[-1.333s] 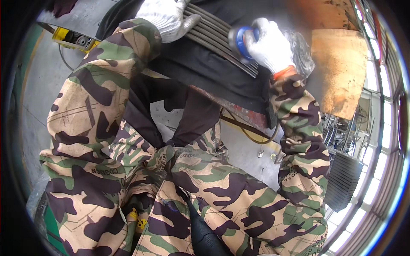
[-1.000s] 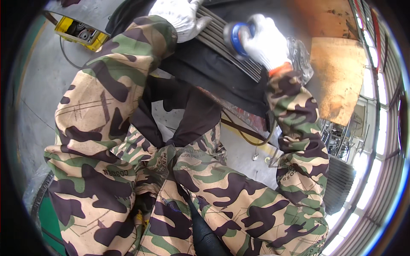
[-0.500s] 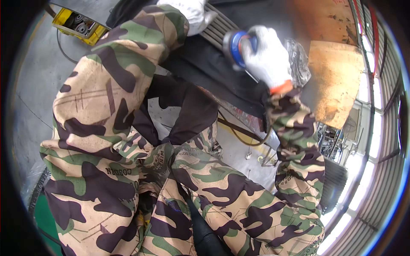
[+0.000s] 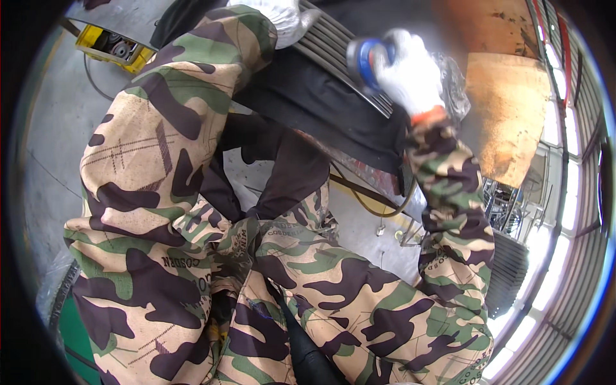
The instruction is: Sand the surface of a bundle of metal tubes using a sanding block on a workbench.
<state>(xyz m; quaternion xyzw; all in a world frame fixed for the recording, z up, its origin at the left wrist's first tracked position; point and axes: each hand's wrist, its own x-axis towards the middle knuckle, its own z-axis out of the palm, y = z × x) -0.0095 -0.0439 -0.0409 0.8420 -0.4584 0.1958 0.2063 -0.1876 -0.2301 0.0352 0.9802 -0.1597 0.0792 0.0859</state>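
Note:
A row of several thin grey metal rods (image 4: 330, 48) lies side by side over black cloth. My right hand (image 4: 414, 77), in a white glove with an orange cuff, is closed around a blue round hand tool (image 4: 364, 64). The tool's face is blurred by motion and sits at or just over the right part of the rods; I cannot tell whether it touches them. My left hand (image 4: 282, 22), also white-gloved, is at the rods' far-left part at the picture's upper edge. Its thumb side lies against the rods, and its other fingers are mostly hidden.
The black cloth (image 4: 321, 106) drapes over the work surface. Crumpled clear plastic (image 4: 454, 90) lies beyond my right wrist, near a rusty tan board (image 4: 504, 109). At the far left stands a yellow box (image 4: 112, 48) of metal parts. A hose (image 4: 378, 212) hangs below the front edge.
My right hand and the blue tool have moved a little right and up in the picture, uncovering the near-right rod ends. My left hand stays by the rods; the whole view has shifted slightly.

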